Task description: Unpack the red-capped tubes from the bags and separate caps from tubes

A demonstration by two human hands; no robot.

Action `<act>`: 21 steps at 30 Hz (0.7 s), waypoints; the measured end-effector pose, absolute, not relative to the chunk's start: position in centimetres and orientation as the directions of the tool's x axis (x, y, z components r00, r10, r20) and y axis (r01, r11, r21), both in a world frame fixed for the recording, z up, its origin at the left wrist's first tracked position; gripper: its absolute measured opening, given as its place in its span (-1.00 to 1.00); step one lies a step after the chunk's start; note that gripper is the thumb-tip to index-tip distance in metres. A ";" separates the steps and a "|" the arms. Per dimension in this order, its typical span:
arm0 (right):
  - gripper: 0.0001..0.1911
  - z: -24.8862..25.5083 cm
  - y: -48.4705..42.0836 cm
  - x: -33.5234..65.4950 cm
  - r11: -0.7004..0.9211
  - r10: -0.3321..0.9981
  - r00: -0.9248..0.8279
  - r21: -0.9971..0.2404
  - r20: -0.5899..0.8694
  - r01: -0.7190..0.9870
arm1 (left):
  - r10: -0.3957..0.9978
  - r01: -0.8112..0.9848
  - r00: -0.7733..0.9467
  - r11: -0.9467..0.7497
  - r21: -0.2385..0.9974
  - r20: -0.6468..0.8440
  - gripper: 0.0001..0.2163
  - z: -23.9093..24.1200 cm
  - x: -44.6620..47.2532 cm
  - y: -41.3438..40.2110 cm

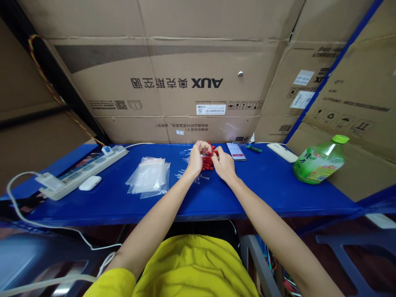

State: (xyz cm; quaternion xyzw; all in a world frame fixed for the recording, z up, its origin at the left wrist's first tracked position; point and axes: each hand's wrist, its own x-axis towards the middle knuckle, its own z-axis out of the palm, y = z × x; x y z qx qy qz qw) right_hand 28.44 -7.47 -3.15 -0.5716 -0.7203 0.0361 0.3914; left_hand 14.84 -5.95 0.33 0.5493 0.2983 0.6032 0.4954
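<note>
My left hand point(196, 158) and my right hand point(223, 165) meet over a small heap of red-tipped pieces point(208, 164) at the back middle of the blue shelf point(266, 185). Both hands have their fingers curled and pinched together on the red pieces. Thin clear sticks point(198, 177) lie on the shelf just in front of the heap. A stack of clear zip bags point(149, 177) lies to the left of my left hand.
A white power strip point(83, 170) and a white earbud case point(90, 182) sit at the left. A phone point(236, 151), a green-handled tool point(254, 148), a white remote-like bar point(282, 152) and a green bottle point(320, 161) lie at the right. Cardboard boxes point(185, 82) wall the back.
</note>
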 end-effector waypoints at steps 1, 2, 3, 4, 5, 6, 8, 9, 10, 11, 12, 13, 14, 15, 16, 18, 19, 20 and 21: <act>-0.70 -3.1 -7.6 28.5 0.380 0.843 -0.066 -0.503 0.535 0.776 | 0.939 -0.252 0.090 -0.300 0.920 0.331 -0.45 0.5 14.5 -6.1; -0.69 -3.0 -7.7 28.5 0.415 0.833 -0.095 -0.501 0.546 0.760 | 0.953 -0.258 0.075 -0.267 0.929 0.295 -0.46 0.6 14.1 -6.4; -0.69 -2.9 -7.9 28.3 0.443 0.824 -0.125 -0.492 0.552 0.749 | 0.963 -0.281 0.048 -0.242 0.929 0.265 -0.47 0.7 13.7 -6.8; -0.69 -2.7 -8.1 28.1 0.466 0.819 -0.158 -0.477 0.552 0.745 | 0.969 -0.308 0.014 -0.231 0.923 0.247 -0.47 0.7 13.2 -7.3; -0.69 -2.6 -8.4 27.8 0.481 0.816 -0.193 -0.456 0.544 0.749 | 0.970 -0.344 -0.021 -0.233 0.910 0.241 -0.47 0.7 12.8 -8.0; -0.70 -2.4 -8.7 27.4 0.491 0.819 -0.233 -0.430 0.524 0.758 | 0.971 -0.391 -0.048 -0.234 0.890 0.235 -0.47 0.5 12.5 -8.7; -0.71 -2.0 -9.5 26.7 0.492 0.835 -0.310 -0.366 0.455 0.789 | 0.972 -0.484 -0.095 -0.235 0.843 0.216 -0.49 -0.3 11.8 -10.1; -0.71 -1.9 -9.9 26.4 0.477 0.850 -0.326 -0.340 0.413 0.810 | 0.971 -0.506 -0.124 -0.239 0.829 0.204 -0.51 -0.8 11.5 -10.6; -0.71 -1.7 -10.2 26.1 0.448 0.869 -0.319 -0.327 0.378 0.832 | 0.969 -0.502 -0.161 -0.245 0.830 0.188 -0.53 -1.4 11.2 -11.1; -0.72 -1.7 -10.6 26.1 0.411 0.889 -0.293 -0.330 0.352 0.850 | 0.966 -0.473 -0.198 -0.245 0.846 0.169 -0.55 -1.9 10.8 -11.5; -0.72 -1.6 -10.9 26.1 0.377 0.905 -0.263 -0.347 0.334 0.859 | 0.964 -0.423 -0.218 -0.232 0.876 0.150 -0.57 -2.4 10.4 -11.7; -0.73 -1.7 -11.2 26.2 0.347 0.918 -0.228 -0.375 0.324 0.860 | 0.969 -0.358 -0.203 -0.207 0.910 0.140 -0.58 -2.8 10.0 -11.9; -0.74 -1.7 -11.4 26.4 0.323 0.926 -0.195 -0.411 0.323 0.852 | 0.975 -0.284 -0.170 -0.187 0.940 0.143 -0.59 -3.0 9.5 -12.0; -0.76 -1.8 -11.7 26.7 0.309 0.929 -0.165 -0.450 0.330 0.838 | 0.980 -0.205 -0.124 -0.181 0.962 0.158 -0.61 -3.1 8.9 -12.0; -0.78 -2.0 -11.9 27.0 0.302 0.929 -0.138 -0.489 0.343 0.818 | 0.981 -0.128 -0.072 -0.190 0.973 0.182 -0.62 -3.1 8.3 -12.1; -0.82 -2.2 -12.3 27.4 0.320 0.919 -0.105 -0.567 0.379 0.759 | 0.970 0.016 0.022 -0.242 0.970 0.242 -0.66 -2.8 7.1 -12.1; -0.83 -2.3 -12.4 27.5 0.340 0.912 -0.098 -0.602 0.397 0.722 | 0.962 0.084 0.064 -0.270 0.959 0.265 -0.68 -2.6 6.5 -12.2; -0.84 -2.4 -12.6 27.6 0.364 0.904 -0.097 -0.629 0.417 0.687 | 0.952 0.156 0.108 -0.300 0.941 0.286 -0.69 -2.4 6.0 -12.2; -0.85 -2.5 -12.7 27.5 0.388 0.894 -0.098 -0.645 0.438 0.659 | 0.939 0.234 0.155 -0.337 0.912 0.307 -0.71 -2.3 5.7 -12.3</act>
